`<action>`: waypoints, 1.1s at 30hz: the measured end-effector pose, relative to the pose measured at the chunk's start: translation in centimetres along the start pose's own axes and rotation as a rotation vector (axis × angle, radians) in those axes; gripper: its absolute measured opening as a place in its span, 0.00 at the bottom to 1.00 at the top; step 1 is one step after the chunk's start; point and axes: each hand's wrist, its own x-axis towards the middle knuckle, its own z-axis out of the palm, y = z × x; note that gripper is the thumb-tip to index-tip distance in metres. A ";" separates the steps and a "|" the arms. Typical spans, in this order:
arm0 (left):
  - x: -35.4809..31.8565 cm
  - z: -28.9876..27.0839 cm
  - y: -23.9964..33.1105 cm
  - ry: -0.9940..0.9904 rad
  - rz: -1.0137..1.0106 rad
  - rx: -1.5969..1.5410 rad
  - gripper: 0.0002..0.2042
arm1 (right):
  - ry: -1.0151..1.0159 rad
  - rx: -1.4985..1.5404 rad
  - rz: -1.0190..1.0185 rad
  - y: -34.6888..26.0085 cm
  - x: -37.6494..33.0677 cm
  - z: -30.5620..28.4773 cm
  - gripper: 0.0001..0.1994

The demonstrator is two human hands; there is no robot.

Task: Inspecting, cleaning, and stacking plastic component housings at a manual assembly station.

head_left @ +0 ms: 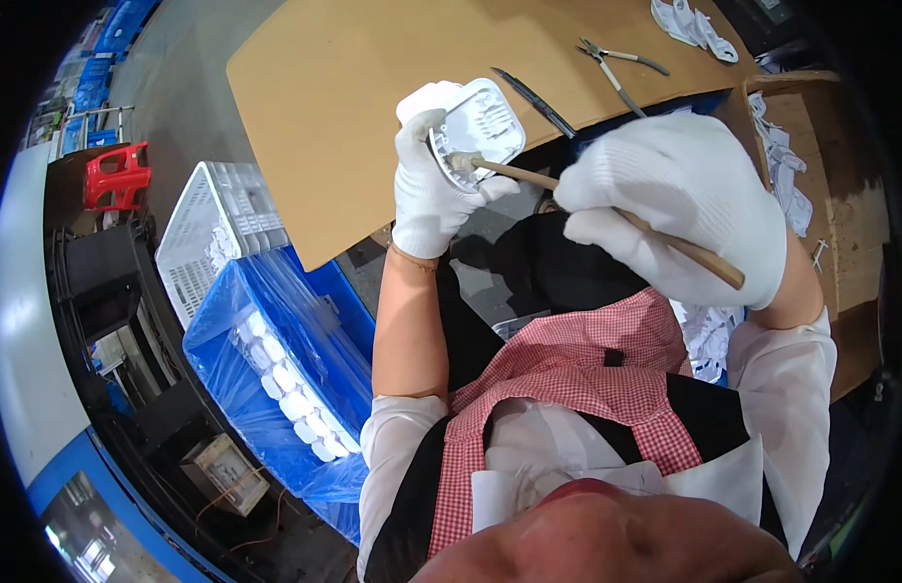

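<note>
- I see my left hand (426, 185), gloved in white, pinching a white plastic part (480, 126) by its lower edge, thumb in front and fingers behind, holding it up over the cardboard sheet (334, 107).
- My right hand (679, 204), also gloved, is closed in a fist round a wooden-handled brush (606, 209); its tip touches the lower left of the part's ribbed inner face.
- I judge the brushing of this piece to be under way: the bristles sit at one corner only, and I cannot tell how much of the face is already covered.
- Work done or waiting: rows of white parts lie in the blue bag-lined bin (276, 379) at my left, and a white basket (222, 228) stands behind it; which is which I cannot say.
- More white pieces sit in the cardboard box (839, 204) at my right.
- Pliers (621, 68) lie untouched on the cardboard.
</note>
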 end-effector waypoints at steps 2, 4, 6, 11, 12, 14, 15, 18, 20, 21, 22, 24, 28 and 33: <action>0.4 0.0 0.3 0.017 0.040 0.047 0.47 | 0.028 -0.021 -0.036 0.4 -0.1 0.6 0.09; 0.4 0.0 0.3 0.035 0.081 0.096 0.47 | 0.056 -0.043 -0.073 0.2 -0.2 1.4 0.09; 0.1 0.0 -0.1 0.036 0.031 0.168 0.45 | 0.006 -0.047 -0.042 -0.4 -0.2 2.1 0.08; -0.4 0.1 1.0 0.114 -0.031 0.274 0.45 | 0.023 0.217 0.176 0.7 0.1 2.1 0.03; -0.4 0.0 1.4 0.124 -0.131 0.291 0.45 | 0.066 0.454 0.323 1.2 0.1 2.1 0.04; -0.4 0.1 0.3 0.138 -0.103 0.186 0.46 | 0.067 0.775 0.605 1.7 0.4 1.1 0.06; -0.4 0.1 -0.2 0.152 -0.078 0.078 0.47 | 0.079 0.774 0.627 2.1 0.4 1.0 0.07; 0.1 -0.1 -0.2 0.147 -0.025 0.142 0.47 | 0.163 0.856 0.738 3.0 -0.5 1.4 0.08; 0.4 0.2 0.6 0.123 -0.056 0.152 0.47 | 0.245 0.869 0.726 2.7 -1.4 1.5 0.05; 0.2 -0.1 0.8 0.104 -0.093 0.176 0.47 | 0.239 0.879 0.723 2.3 -1.7 1.2 0.05; 0.1 -0.3 0.7 0.106 -0.099 0.184 0.47 | 0.159 0.509 0.401 1.6 -2.0 0.2 0.04; 0.1 -0.4 0.6 0.128 -0.102 0.057 0.49 | 0.098 0.132 0.021 0.6 -2.6 -1.9 0.04; 0.5 0.0 2.3 0.201 -0.083 -0.239 0.49 | 0.162 0.231 0.131 -0.2 -4.6 -3.5 0.06; 0.4 -0.3 2.2 0.185 0.056 -0.022 0.50 | 0.328 0.391 0.397 -1.0 -6.0 -2.1 0.06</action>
